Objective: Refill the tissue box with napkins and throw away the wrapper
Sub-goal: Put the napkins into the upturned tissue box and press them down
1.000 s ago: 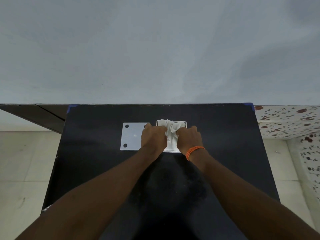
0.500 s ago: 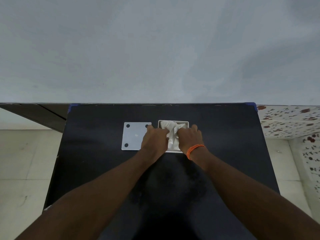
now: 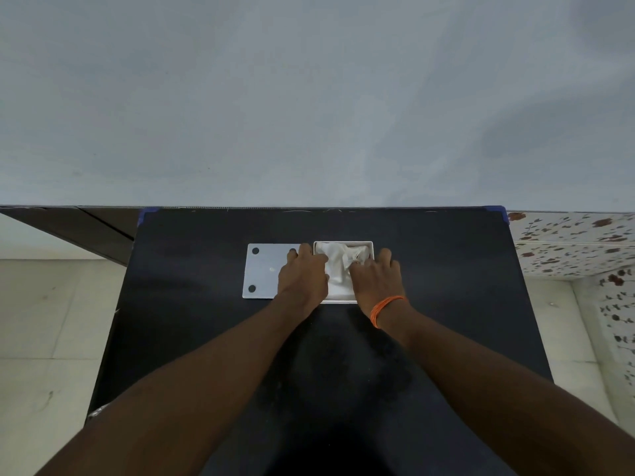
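Tissue box (image 3: 371,244): napkins (image 3: 338,266) inside, pressed down by left hand (image 3: 303,274) and right hand (image 3: 376,277), fingers curled on them; lid (image 3: 263,269) just left.

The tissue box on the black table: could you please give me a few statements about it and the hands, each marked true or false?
1. The tissue box is open, with white napkins showing inside. True.
2. The flat white panel lies to the right of the box. False: it lies to the left.
3. Both the left hand and the right hand are at the napkins in the box. True.
4. The orange band is on the left wrist. False: it is on the right wrist.
5. The box stands on the tiled floor. False: it stands on the black table.
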